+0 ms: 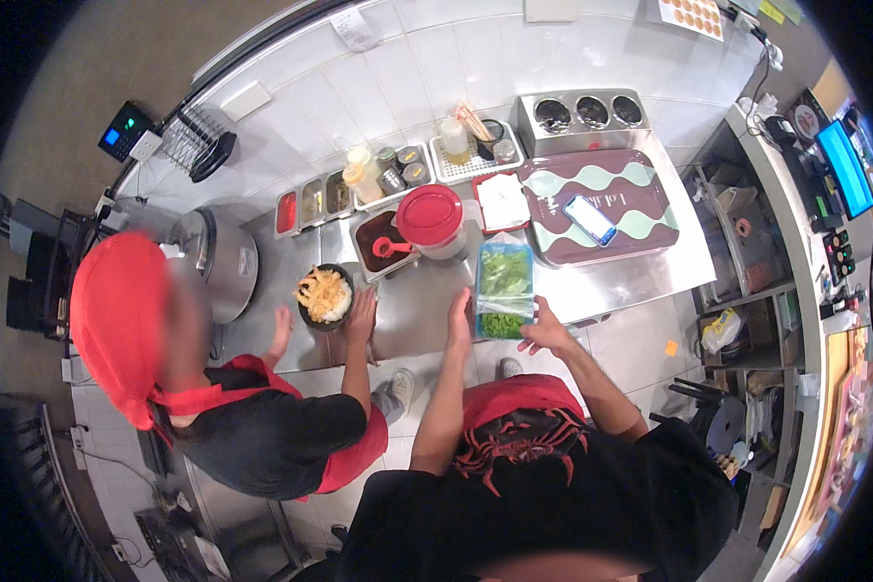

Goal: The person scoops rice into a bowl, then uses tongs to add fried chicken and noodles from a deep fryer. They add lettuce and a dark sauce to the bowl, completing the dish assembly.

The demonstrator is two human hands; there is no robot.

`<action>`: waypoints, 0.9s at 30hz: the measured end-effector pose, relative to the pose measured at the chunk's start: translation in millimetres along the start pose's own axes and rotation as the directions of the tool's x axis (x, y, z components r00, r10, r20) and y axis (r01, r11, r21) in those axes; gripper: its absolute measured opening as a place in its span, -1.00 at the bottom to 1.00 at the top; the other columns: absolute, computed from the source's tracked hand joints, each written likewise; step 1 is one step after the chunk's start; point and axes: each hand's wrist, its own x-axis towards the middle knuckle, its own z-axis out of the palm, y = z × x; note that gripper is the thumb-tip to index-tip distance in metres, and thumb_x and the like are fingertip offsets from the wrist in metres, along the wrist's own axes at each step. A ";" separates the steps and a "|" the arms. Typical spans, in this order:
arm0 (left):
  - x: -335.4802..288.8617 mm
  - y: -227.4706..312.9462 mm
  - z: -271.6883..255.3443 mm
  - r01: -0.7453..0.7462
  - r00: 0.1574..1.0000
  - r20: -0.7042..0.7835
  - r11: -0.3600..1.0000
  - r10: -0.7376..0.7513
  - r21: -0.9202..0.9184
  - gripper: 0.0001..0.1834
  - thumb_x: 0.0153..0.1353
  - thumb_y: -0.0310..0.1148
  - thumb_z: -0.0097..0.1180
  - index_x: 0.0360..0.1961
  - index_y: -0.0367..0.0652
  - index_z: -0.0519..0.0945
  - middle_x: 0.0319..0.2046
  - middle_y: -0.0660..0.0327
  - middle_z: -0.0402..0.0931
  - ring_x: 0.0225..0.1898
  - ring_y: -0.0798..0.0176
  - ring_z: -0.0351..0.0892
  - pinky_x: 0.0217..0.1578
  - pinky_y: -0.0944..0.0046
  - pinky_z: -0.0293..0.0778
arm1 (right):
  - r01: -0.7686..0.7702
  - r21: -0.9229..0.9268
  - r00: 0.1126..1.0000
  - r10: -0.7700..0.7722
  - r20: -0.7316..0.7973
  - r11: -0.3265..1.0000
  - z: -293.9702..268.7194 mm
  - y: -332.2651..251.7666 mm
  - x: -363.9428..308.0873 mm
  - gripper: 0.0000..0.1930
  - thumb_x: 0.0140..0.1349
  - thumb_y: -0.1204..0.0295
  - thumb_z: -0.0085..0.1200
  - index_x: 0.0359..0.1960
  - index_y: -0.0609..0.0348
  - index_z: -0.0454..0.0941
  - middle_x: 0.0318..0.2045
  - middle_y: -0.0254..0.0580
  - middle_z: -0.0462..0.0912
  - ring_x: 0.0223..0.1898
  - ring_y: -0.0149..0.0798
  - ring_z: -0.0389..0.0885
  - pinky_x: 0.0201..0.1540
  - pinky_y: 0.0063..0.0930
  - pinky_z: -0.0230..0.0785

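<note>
The clear rectangular plastic tub of green leaves [503, 289] stands at the near edge of the stainless steel surface [611, 281], and that is where the risk seems greatest: part of it appears to reach the rim, so a push from either side could tip it to the floor or scatter leaves. The left hand [459, 312] lies flat and open along the tub's left wall, fingers straight, gripping nothing; the right hand [545, 335] rests at the tub's near right corner with fingers curled, and I cannot tell whether it pinches the rim or only touches it. A slack hold there could let the tub slide. Just to the left, a co-worker in a red cap frames a black round bowl of rice with yellow topping [325, 296] between two open hands; crossing elbows could knock it. The red-lidded round plastic jar [432, 221] stands right behind the tub, near enough to be struck if the tub is lifted carelessly. A smartphone [590, 219] lies on the maroon tray with pale green waves [640, 194], near the food. Counted: one tub of leaves, one bowl, one red-lidded jar, one patterned tray, one phone, two squeeze bottles [362, 175] at the back edge, three round wells in the steel unit [592, 112] at the far right corner.
</note>
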 end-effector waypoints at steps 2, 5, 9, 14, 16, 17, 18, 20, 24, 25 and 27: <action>10.1 -0.5 5.9 -0.081 0.996 -0.023 0.983 0.086 0.167 -0.52 0.38 0.00 0.03 0.03 -0.21 0.52 -0.06 0.23 0.53 -0.02 0.27 0.48 0.09 0.25 0.33 | -0.038 -0.048 0.999 0.039 0.028 0.998 -1.7 7.2 0.8 -0.01 0.14 0.63 0.06 0.47 0.15 -0.41 0.26 0.42 0.19 -0.46 -0.05 0.74 -0.63 -0.35 0.58; 27.1 7.0 15.2 -0.186 0.975 -0.065 0.939 0.213 0.289 -0.55 0.36 -0.01 0.08 -0.06 -0.24 0.53 -0.11 0.20 0.53 -0.07 0.27 0.49 0.05 0.24 0.34 | 0.011 0.040 0.999 -0.013 0.052 0.999 -0.2 20.4 5.2 0.01 0.15 0.62 0.07 0.48 0.14 -0.44 0.27 0.44 0.16 -0.48 -0.04 0.74 -0.59 -0.31 0.62; 30.1 31.5 22.9 0.067 0.952 -0.252 0.684 0.175 0.727 -0.49 0.33 0.01 0.12 -0.06 -0.30 0.49 -0.12 0.10 0.49 -0.09 0.20 0.47 -0.01 0.16 0.38 | -0.025 0.231 0.985 0.064 -0.163 0.973 4.5 37.1 12.5 -0.17 0.18 0.57 0.11 0.39 0.20 -0.18 0.11 0.30 0.31 -0.45 -0.08 0.72 -0.54 -0.28 0.66; -34.0 44.7 35.9 -0.218 0.823 -0.004 0.322 0.568 0.921 -0.48 0.23 -0.13 0.27 0.06 -0.27 0.45 -0.05 -0.02 0.41 -0.07 0.01 0.49 -0.09 0.04 0.45 | 0.110 -0.008 0.948 -0.107 -0.300 0.994 0.0 53.3 20.4 -0.38 0.17 0.45 0.25 0.15 0.25 0.12 -0.13 0.03 0.47 -0.51 -0.28 0.63 -0.56 -0.40 0.60; -51.6 50.2 41.9 -0.337 0.833 0.207 0.173 0.513 0.925 -0.52 0.19 -0.22 0.30 0.05 -0.20 0.48 -0.05 -0.03 0.40 -0.06 -0.05 0.50 -0.10 0.00 0.47 | 0.184 -0.002 0.937 -0.176 -0.301 0.983 -4.2 56.2 24.2 -0.55 0.15 0.46 0.28 -0.01 0.26 0.30 -0.23 -0.10 0.50 -0.52 -0.36 0.60 -0.60 -0.45 0.56; -56.0 51.3 45.0 -0.384 0.823 0.303 0.077 0.480 0.920 -0.56 0.17 -0.26 0.30 0.03 -0.17 0.51 -0.06 -0.02 0.40 -0.06 -0.07 0.51 -0.10 -0.01 0.47 | 0.235 -0.060 0.933 -0.242 -0.267 0.970 -6.2 56.4 26.4 -0.57 0.15 0.46 0.28 -0.04 0.27 0.31 -0.25 -0.11 0.50 -0.52 -0.36 0.60 -0.60 -0.45 0.55; -58.8 52.2 47.5 -0.457 0.786 0.417 -0.025 0.457 0.889 -0.60 0.16 -0.30 0.30 0.00 -0.14 0.54 -0.07 -0.01 0.41 -0.06 -0.09 0.51 -0.10 -0.03 0.48 | 0.236 -0.109 0.936 -0.256 -0.240 0.966 -8.5 56.8 27.1 -0.59 0.15 0.46 0.29 -0.07 0.27 0.33 -0.27 -0.12 0.51 -0.51 -0.36 0.60 -0.60 -0.46 0.54; -52.2 55.6 52.2 -0.397 0.811 0.388 -0.075 0.438 0.915 -0.68 0.13 -0.35 0.31 -0.08 -0.10 0.60 -0.08 0.02 0.42 -0.05 -0.08 0.52 -0.08 0.00 0.48 | 0.247 -0.177 0.937 -0.281 -0.205 0.953 -12.2 55.6 29.1 -0.65 0.12 0.48 0.29 -0.15 0.28 0.37 -0.30 -0.13 0.52 -0.52 -0.37 0.60 -0.61 -0.46 0.52; -35.9 56.4 60.1 -0.364 0.785 0.308 -0.003 0.538 0.931 -0.85 0.12 -0.44 0.27 -0.25 -0.14 0.67 -0.17 0.07 0.49 -0.10 -0.05 0.56 -0.12 0.03 0.50 | 0.275 -0.237 0.930 -0.320 -0.181 0.932 -16.4 52.0 30.7 -0.62 0.12 0.49 0.29 -0.12 0.27 0.35 -0.30 -0.13 0.52 -0.52 -0.36 0.61 -0.60 -0.46 0.53; -30.7 58.8 62.1 -0.356 0.794 0.290 0.021 0.534 0.934 -0.85 0.14 -0.44 0.24 -0.23 -0.14 0.67 -0.20 0.08 0.51 -0.13 -0.05 0.57 -0.13 0.02 0.51 | 0.279 -0.251 0.926 -0.329 -0.183 0.927 -16.3 51.7 30.5 -0.62 0.12 0.49 0.28 -0.11 0.27 0.34 -0.30 -0.13 0.52 -0.52 -0.35 0.61 -0.60 -0.45 0.53; -22.1 63.1 66.6 -0.309 0.838 0.224 0.096 0.497 0.946 -0.83 0.17 -0.45 0.19 -0.19 -0.16 0.66 -0.26 0.09 0.54 -0.20 -0.04 0.59 -0.14 0.01 0.53 | 0.274 -0.248 0.924 -0.326 -0.200 0.929 -15.5 52.1 30.2 -0.60 0.13 0.48 0.29 -0.09 0.26 0.33 -0.29 -0.13 0.52 -0.50 -0.34 0.62 -0.59 -0.45 0.54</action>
